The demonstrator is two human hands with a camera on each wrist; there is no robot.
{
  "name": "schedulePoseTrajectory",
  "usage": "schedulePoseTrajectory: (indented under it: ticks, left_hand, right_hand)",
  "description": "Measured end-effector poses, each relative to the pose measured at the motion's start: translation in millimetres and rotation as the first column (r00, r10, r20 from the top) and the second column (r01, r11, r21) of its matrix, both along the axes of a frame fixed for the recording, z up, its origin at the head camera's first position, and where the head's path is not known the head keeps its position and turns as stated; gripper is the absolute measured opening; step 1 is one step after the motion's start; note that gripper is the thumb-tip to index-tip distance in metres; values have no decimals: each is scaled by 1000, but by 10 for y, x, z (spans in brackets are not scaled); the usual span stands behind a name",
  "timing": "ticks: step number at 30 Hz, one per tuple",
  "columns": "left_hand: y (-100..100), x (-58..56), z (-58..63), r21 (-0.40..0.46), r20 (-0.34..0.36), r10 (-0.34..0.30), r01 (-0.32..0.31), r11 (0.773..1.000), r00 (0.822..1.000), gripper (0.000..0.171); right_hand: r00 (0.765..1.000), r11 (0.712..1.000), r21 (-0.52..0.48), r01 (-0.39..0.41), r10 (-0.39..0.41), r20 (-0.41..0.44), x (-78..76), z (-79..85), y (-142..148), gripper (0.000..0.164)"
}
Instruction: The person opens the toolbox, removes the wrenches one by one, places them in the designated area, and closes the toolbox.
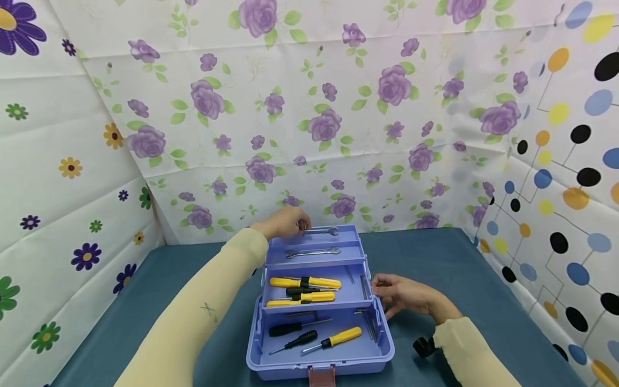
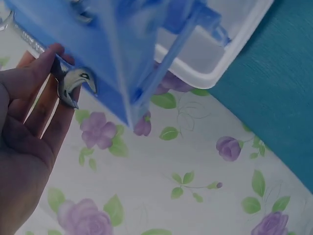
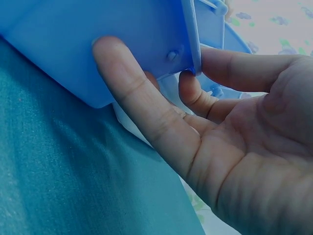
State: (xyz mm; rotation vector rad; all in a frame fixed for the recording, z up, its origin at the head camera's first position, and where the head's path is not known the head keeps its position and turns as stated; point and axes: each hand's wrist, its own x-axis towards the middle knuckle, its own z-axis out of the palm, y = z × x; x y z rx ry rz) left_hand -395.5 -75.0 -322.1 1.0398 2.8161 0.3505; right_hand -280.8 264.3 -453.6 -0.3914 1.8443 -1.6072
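Observation:
My left hand [image 1: 282, 222] is at the raised top tray of a blue-purple toolbox [image 1: 360, 367]. Thumb and fingers pinch one end of a silver wrench [image 1: 321, 231]; in the left wrist view its open jaw end [image 2: 76, 84] sticks out past the fingertips. One tier lower lies a second wrench [image 1: 313, 252]. My right hand [image 1: 403, 293] is at the box's right side. In the right wrist view its thumb and a bent finger grip the tray's edge [image 3: 194, 36], while another finger lies straight against the outer wall [image 3: 146, 24].
Yellow-handled screwdrivers [image 1: 321, 282] and hex keys [image 1: 364, 287] lie in the middle tray. The bottom holds black screwdrivers [image 1: 292, 328], a yellow one [image 1: 344, 336] and more hex keys. A brown latch [image 1: 321, 377] hangs in front. Flowered cloth [image 1: 271, 134] stands behind the teal table [image 1: 416, 252].

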Motion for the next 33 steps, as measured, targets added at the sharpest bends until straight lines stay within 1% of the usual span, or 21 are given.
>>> schedulePoseTrajectory:
  ticks: [3,6,8,11,14,20,25,29,32,33]
  left_hand:
    - [-33,-21,66,35,35,-27,25,999,999,26]
    - [-67,-26,138,46,93,-46,42,998,995,21]
    - [-89,-18,185,55,158,-51,42,998,986,22]
    - [-115,-1,237,71,254,-50,33,997,966,25]
    - [-137,15,271,70,299,-42,22,997,953,26]
    - [-217,19,319,63,319,-45,26,998,947,25]
    - [-328,18,361,43,308,-35,23,999,951,25]
    - [-441,8,364,42,322,-31,18,999,946,25]
    - [-523,13,357,59,333,-44,26,998,942,24]
    - [-550,16,355,66,337,-41,20,998,941,24]
  right_hand:
    - [1000,1000,3,-2,2,-7,3,-5,4,27]
    - [1000,1000,6,5,-5,-6,2,-10,8,27]
    - [1000,1000,5,13,-13,4,1,-14,13,27]
    - [1000,1000,3,13,-13,16,0,-16,22,26]
    - [1000,1000,1,8,-8,13,0,-11,26,26]
    - [1000,1000,10,7,-7,-19,-5,-9,22,27]
    - [1000,1000,7,-11,11,-24,4,8,13,26]
    - [1000,1000,2,-15,15,-22,12,14,6,25]
    - [1000,1000,0,-13,13,-26,19,16,2,26]
    - [1000,1000,0,-12,12,-27,21,17,0,26]
